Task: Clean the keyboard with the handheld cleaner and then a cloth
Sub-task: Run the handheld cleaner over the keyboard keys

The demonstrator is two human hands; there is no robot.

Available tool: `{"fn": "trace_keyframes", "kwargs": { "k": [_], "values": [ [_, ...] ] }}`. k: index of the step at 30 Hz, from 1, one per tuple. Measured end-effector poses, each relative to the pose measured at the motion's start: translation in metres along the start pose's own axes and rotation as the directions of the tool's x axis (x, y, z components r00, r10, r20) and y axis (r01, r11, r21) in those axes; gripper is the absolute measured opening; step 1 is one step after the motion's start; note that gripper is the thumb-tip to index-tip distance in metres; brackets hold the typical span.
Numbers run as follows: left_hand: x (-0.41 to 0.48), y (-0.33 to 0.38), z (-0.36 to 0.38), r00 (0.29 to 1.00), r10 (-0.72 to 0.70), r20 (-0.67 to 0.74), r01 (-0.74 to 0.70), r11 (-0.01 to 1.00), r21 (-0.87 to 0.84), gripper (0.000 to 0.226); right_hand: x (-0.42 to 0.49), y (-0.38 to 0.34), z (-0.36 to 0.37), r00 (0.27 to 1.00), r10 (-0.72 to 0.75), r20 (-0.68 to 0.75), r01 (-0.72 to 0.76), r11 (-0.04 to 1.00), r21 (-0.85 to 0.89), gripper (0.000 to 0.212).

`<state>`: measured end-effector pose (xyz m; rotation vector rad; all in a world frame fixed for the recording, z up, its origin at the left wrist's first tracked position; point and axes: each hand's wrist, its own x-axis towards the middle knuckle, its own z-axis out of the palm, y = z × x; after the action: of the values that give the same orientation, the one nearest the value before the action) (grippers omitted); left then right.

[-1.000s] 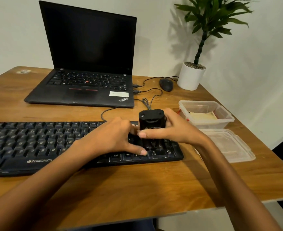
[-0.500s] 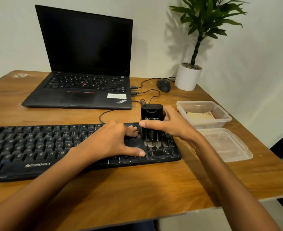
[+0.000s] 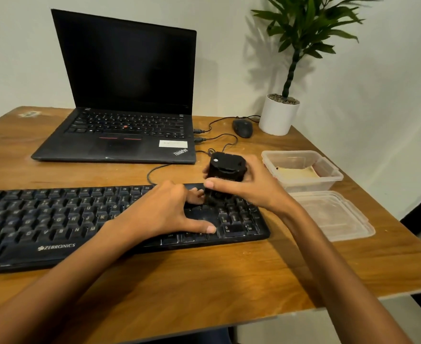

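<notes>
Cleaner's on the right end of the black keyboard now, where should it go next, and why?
Probably draw the small black handheld cleaner slowly toward the keyboard's near edge. The right hand holds it upright at the far rows of the black Zebronics keyboard, on the right-end key block. The rows nearer the person lie uncovered ahead of it. The left hand presses flat beside it, steadying the board.

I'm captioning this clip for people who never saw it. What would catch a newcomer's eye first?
The right hand grips a black handheld cleaner pressed onto the right end of the black keyboard, while the left hand rests spread on the keys beside it. Behind stands an open laptop, its screen dark.
</notes>
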<state>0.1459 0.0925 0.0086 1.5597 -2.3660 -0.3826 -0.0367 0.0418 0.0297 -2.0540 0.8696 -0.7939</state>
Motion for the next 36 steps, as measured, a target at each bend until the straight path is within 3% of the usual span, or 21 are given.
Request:
{"fn": "trace_keyframes", "kwargs": {
  "k": [3,6,10,12,16,18,22,26,29,33,36],
  "values": [
    [0.001,0.0,0.0,1.0,0.002,-0.008,-0.002,1.0,-0.012,0.077,-0.015,0.008,-0.006,0.992,0.011,0.123,-0.019,0.998,0.064,0.028],
    [0.002,-0.002,0.001,1.0,0.012,-0.001,-0.012,1.0,-0.023,0.081,-0.031,0.013,-0.037,0.992,0.097,0.078,-0.103,0.991,0.083,0.026],
    [0.001,-0.001,0.0,1.0,0.013,0.006,-0.013,1.0,-0.02,0.082,-0.031,0.006,-0.056,0.997,0.077,-0.005,-0.077,0.996,-0.035,0.041],
    [0.001,-0.001,0.0,1.0,0.006,0.002,-0.006,1.0,-0.021,0.078,-0.024,-0.005,-0.037,0.998,0.026,0.053,-0.029,0.997,0.067,0.031],
    [0.001,0.0,-0.001,1.0,0.028,-0.005,-0.028,0.999,-0.029,0.074,-0.021,-0.001,-0.012,0.979,0.012,0.202,-0.018,0.999,0.027,0.023],
    [0.001,-0.002,0.0,1.0,0.009,0.007,-0.009,0.999,-0.034,0.08,-0.028,0.005,-0.03,0.986,0.1,0.136,-0.104,0.994,0.024,0.029],
    [0.003,-0.004,0.001,1.0,0.018,0.008,-0.018,0.999,-0.039,0.081,-0.035,0.01,-0.063,0.985,0.168,0.028,-0.16,0.971,-0.177,0.047],
    [0.002,-0.004,0.0,0.999,0.043,0.021,-0.043,0.999,-0.025,0.081,-0.021,-0.007,-0.028,0.993,0.056,0.106,-0.059,0.998,0.028,0.03],
    [0.001,-0.005,0.0,0.998,0.064,0.028,-0.063,0.998,-0.032,0.086,-0.018,0.002,-0.008,0.984,0.035,0.174,-0.038,0.999,0.017,0.025],
    [0.003,-0.006,0.0,0.999,0.038,0.016,-0.037,0.999,-0.04,0.09,-0.039,0.014,-0.046,0.986,0.167,0.02,-0.168,0.986,0.023,0.036],
    [0.004,-0.005,-0.001,0.999,0.033,0.024,-0.032,0.999,-0.042,0.092,-0.045,0.008,-0.055,0.995,0.087,-0.039,-0.088,0.996,-0.019,0.04]
  ]
}}
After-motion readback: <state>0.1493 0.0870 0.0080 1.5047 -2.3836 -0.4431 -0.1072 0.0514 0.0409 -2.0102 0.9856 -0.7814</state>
